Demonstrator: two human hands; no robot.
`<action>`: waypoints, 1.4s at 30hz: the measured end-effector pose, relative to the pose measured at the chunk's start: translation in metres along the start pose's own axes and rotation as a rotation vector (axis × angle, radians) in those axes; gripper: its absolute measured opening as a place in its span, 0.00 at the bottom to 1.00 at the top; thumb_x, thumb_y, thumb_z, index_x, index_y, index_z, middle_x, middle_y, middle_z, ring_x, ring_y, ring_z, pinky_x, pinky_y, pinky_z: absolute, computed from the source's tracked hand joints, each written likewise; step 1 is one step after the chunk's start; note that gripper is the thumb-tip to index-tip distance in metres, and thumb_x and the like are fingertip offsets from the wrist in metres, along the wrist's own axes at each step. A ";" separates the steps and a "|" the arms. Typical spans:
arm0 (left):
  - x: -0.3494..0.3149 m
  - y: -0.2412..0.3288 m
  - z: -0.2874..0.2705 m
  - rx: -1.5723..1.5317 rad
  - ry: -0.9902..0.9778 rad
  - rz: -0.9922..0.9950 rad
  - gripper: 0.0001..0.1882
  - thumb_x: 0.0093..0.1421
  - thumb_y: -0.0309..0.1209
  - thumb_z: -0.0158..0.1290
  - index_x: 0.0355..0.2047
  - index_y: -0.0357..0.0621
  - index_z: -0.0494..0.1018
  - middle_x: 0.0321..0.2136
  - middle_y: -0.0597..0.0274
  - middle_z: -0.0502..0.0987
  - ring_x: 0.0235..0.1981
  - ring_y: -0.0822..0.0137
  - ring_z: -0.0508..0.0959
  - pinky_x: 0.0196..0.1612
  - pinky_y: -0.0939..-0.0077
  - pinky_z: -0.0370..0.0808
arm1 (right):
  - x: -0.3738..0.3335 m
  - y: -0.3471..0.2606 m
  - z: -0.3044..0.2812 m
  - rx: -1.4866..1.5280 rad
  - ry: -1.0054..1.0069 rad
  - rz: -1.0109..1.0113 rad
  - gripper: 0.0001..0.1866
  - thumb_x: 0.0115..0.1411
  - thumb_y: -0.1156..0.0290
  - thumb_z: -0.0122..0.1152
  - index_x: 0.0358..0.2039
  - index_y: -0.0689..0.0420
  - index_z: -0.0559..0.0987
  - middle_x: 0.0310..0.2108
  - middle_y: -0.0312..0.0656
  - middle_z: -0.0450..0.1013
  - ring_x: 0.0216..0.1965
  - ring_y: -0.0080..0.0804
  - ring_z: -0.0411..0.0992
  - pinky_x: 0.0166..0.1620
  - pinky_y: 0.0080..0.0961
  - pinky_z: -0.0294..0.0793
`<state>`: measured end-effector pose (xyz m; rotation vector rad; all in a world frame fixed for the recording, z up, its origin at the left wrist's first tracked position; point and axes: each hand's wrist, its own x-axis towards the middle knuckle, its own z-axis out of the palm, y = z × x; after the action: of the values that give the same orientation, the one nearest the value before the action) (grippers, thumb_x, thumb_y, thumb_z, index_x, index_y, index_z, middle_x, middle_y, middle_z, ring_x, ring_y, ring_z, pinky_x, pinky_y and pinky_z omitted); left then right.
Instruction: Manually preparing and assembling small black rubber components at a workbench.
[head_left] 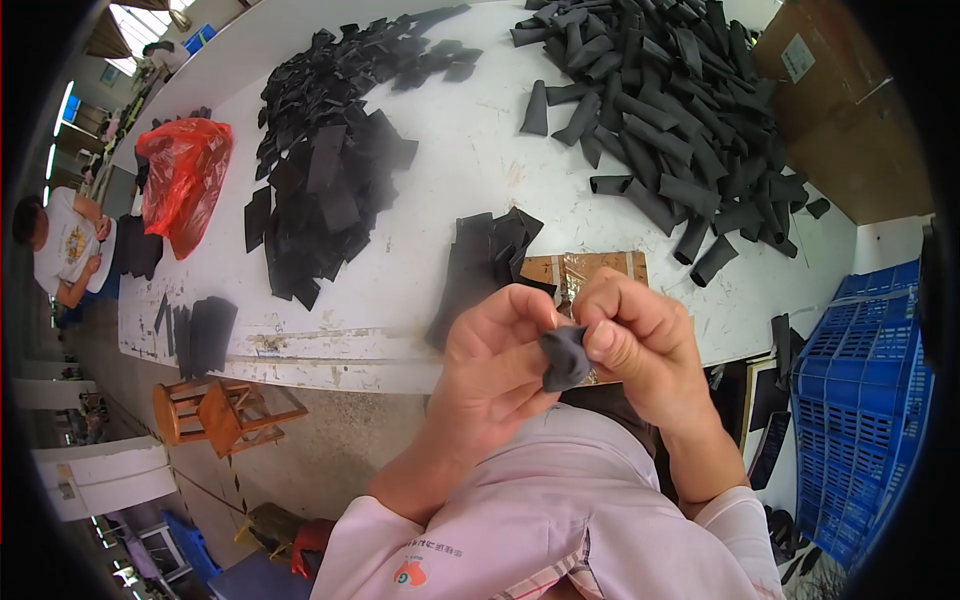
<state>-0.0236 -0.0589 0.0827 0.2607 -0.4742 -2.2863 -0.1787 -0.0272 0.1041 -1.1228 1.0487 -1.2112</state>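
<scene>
Close to my chest, at the near edge of the white table, both hands meet on one dark grey fabric tube [566, 360]. My left hand [497, 365] has its thumb and fingers closed around the tube's side. Thumb and fingertips of my right hand [637, 345] pinch its upper rim. Just beyond my left hand lies a stack of flat dark fabric pieces [480, 265]. A brown cardboard piece with clear tape [590, 268] rests on the table behind my fingers, partly hidden by them.
Rolled dark tubes [670, 130] form a big heap at the far right, beside a cardboard box [840, 110]. Flat dark pieces [330, 180] are piled at the far left, near a red plastic bag [185, 180]. Blue crates [860, 400] stand right, a wooden stool [230, 412] left. Another person [70, 245] sits far left.
</scene>
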 end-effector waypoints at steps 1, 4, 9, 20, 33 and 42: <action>0.001 0.003 0.006 0.000 0.001 -0.003 0.12 0.55 0.20 0.47 0.40 0.37 0.63 0.28 0.56 0.71 0.10 0.85 0.60 0.09 0.88 0.55 | 0.004 -0.002 -0.001 0.001 0.002 0.001 0.11 0.56 0.68 0.53 0.22 0.61 0.68 0.20 0.32 0.61 0.23 0.19 0.58 0.26 0.15 0.57; 0.004 0.010 0.014 -0.518 -0.119 -0.155 0.16 0.55 0.17 0.38 0.45 0.32 0.60 0.28 0.51 0.72 0.04 0.83 0.55 0.06 0.90 0.52 | 0.019 0.004 -0.005 0.045 -0.047 0.002 0.13 0.56 0.63 0.54 0.22 0.59 0.69 0.16 0.27 0.58 0.20 0.16 0.55 0.24 0.14 0.56; 0.018 -0.018 -0.055 -0.627 0.146 -0.186 0.18 0.57 0.20 0.35 0.48 0.31 0.60 0.25 0.55 0.74 0.04 0.84 0.55 0.06 0.90 0.52 | 0.023 0.068 -0.026 0.488 -0.080 0.343 0.12 0.55 0.61 0.54 0.20 0.55 0.70 0.16 0.28 0.60 0.18 0.14 0.54 0.20 0.11 0.54; 0.007 -0.028 -0.032 0.312 0.235 0.047 0.16 0.56 0.23 0.46 0.45 0.36 0.59 0.25 0.57 0.74 0.05 0.82 0.54 0.07 0.89 0.51 | 0.027 0.080 -0.032 0.406 -0.237 0.293 0.13 0.55 0.60 0.55 0.20 0.55 0.70 0.16 0.27 0.62 0.19 0.13 0.57 0.21 0.12 0.54; 0.002 -0.033 -0.051 0.082 0.289 -0.046 0.22 0.54 0.28 0.51 0.48 0.36 0.59 0.29 0.62 0.72 0.09 0.80 0.62 0.12 0.89 0.59 | 0.029 0.096 -0.031 0.335 -0.191 0.280 0.13 0.57 0.62 0.52 0.22 0.57 0.70 0.18 0.28 0.62 0.19 0.15 0.57 0.23 0.13 0.57; 0.018 -0.010 -0.033 1.396 0.011 0.680 0.05 0.54 0.21 0.47 0.31 0.35 0.70 0.34 0.54 0.72 0.34 0.68 0.71 0.36 0.77 0.69 | 0.024 0.065 -0.025 -0.334 0.044 -0.137 0.16 0.53 0.59 0.55 0.27 0.62 0.70 0.21 0.36 0.65 0.25 0.24 0.65 0.27 0.18 0.64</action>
<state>-0.0321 -0.0743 0.0477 0.6406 -1.7708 -0.9835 -0.1918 -0.0513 0.0356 -1.4505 1.2559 -1.1994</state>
